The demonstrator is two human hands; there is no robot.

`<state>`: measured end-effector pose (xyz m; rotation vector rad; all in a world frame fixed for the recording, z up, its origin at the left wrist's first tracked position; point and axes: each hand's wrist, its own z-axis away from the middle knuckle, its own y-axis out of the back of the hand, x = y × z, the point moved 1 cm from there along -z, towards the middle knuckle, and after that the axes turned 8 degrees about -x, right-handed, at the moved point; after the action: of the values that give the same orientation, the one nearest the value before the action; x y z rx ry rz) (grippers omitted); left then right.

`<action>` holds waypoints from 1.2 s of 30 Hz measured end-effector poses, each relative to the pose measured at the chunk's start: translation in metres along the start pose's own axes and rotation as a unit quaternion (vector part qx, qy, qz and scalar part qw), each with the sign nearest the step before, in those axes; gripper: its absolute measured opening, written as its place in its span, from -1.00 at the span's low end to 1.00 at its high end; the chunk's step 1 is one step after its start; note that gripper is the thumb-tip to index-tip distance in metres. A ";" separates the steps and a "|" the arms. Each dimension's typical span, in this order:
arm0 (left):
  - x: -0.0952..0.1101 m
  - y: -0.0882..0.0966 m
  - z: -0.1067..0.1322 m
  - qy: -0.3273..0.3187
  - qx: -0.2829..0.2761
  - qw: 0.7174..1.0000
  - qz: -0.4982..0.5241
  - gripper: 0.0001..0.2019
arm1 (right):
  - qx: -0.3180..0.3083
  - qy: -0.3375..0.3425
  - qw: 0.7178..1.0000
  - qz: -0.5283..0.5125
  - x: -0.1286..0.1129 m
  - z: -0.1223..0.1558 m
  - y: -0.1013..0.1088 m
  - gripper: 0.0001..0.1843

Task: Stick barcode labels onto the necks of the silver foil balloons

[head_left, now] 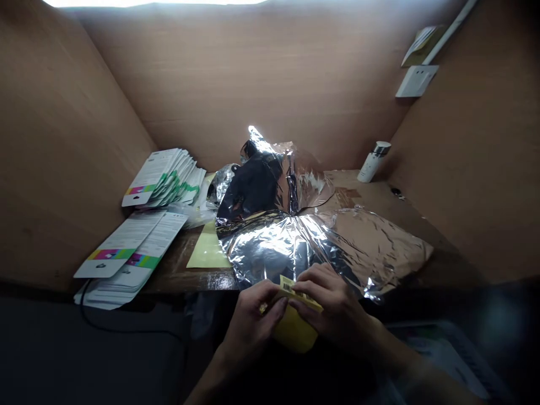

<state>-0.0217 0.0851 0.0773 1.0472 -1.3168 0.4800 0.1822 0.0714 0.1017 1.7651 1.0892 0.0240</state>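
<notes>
1. The yellow packet sits low and center in the frame, up off the desk and pinched between both hands. It's got a small barcode label near its top edge.
2. The left hand is grasping the packet's left side, with the fingers curled around it.
3. The right hand is gripping the top right of the packet, fingers bent over that edge. Both hands are closed on it, not clenched into fists.
4. A big crumpled sheet of silver foil sprawls across the middle of the wooden desk, just past the hands, with a flat yellow sheet poking out from under its left side.
5. Two stacks of white printed cards with colored bands sit at left: one further back, one nearer the desk's front edge.
6. A small white bottle with a silver cap lies tilted at the back right, and a white wall switch sits at upper right.
</notes>
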 end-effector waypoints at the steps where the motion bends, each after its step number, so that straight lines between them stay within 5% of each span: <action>1: 0.001 -0.003 0.000 -0.018 -0.001 0.999 -0.031 -0.86 | -0.003 0.004 1.000 -0.002 -0.001 0.002 -0.002 -0.94; 9: 0.006 -0.013 0.003 -0.083 -0.019 0.991 -0.103 -0.85 | 0.032 -0.030 0.999 -0.024 -0.004 0.010 -0.021 -0.78; 14: 0.006 -0.016 0.006 -0.057 -0.018 0.995 -0.085 -0.86 | -0.012 -0.132 0.981 -0.139 0.005 0.015 -0.019 -0.86; 22: 0.003 -0.015 0.012 -0.083 -0.030 0.989 -0.119 -0.85 | -0.062 -0.013 0.998 -0.015 -0.008 0.025 -0.022 -0.80; 26: 0.003 -0.018 0.012 -0.091 -0.049 0.989 -0.106 -0.85 | -0.028 -0.121 0.984 -0.127 -0.003 0.022 -0.025 -0.81; 31: -0.002 -0.017 0.016 -0.033 -0.008 0.996 -0.085 -0.91 | 0.064 -0.303 0.915 -0.257 0.010 0.025 -0.021 -0.80; 33: -0.004 -0.017 0.018 -0.011 0.003 0.997 -0.076 -0.69 | 0.153 -0.294 0.927 -0.174 0.013 0.028 -0.019 -0.81; 36: -0.003 -0.020 0.016 -0.029 -0.045 0.995 -0.083 -0.60 | 0.219 -0.168 0.961 0.004 0.008 0.031 -0.023 -0.90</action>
<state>-0.0153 0.0630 0.0666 1.0924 -1.2781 0.2637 0.1867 0.0557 0.0658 2.0687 0.8787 -0.5322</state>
